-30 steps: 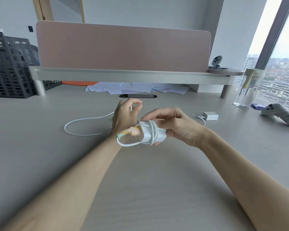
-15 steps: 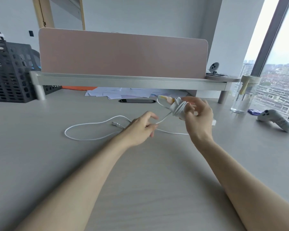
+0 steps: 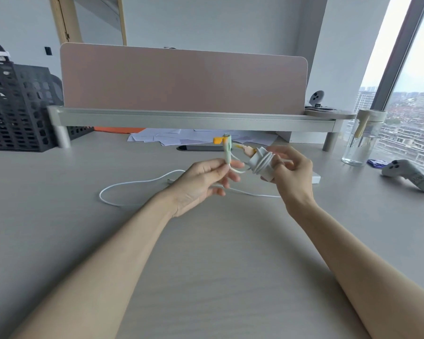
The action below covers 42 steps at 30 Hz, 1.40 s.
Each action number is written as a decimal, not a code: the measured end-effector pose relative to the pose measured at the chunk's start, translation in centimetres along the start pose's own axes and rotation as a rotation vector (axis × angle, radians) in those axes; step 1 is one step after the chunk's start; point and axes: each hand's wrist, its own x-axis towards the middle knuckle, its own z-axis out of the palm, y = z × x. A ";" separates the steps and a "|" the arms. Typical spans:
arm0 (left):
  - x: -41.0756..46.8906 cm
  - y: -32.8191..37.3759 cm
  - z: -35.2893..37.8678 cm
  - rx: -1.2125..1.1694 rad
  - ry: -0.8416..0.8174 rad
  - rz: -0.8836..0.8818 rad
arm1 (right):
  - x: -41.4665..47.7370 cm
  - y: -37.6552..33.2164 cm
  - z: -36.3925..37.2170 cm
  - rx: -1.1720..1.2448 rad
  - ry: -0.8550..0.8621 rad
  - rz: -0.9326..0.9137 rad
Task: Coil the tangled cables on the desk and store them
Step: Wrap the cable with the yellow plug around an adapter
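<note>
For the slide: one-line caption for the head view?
Right hand holds the coiled charger; left hand pinches its green plug above the desk.

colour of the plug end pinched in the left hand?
Pale mint green plug end, with an orange tab at its top; left hand pinches it. Head view.

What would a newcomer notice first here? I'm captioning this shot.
Both hands raised mid-desk: the right hand holds a white charger wrapped in cable, and the left hand pinches its green plug end. Behind them a loose white cable loops across the desk.
</note>
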 end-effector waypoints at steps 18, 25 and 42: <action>0.4 -0.8 3.2 0.410 0.276 -0.122 | -0.3 -0.6 0.1 -0.058 0.061 -0.123; 0.3 -0.9 2.9 0.383 0.360 -0.063 | -0.9 -1.0 0.2 -0.124 -0.012 -0.211; 0.4 -0.4 2.1 0.046 0.531 -0.242 | -0.9 -1.2 0.4 -0.047 -0.128 -0.270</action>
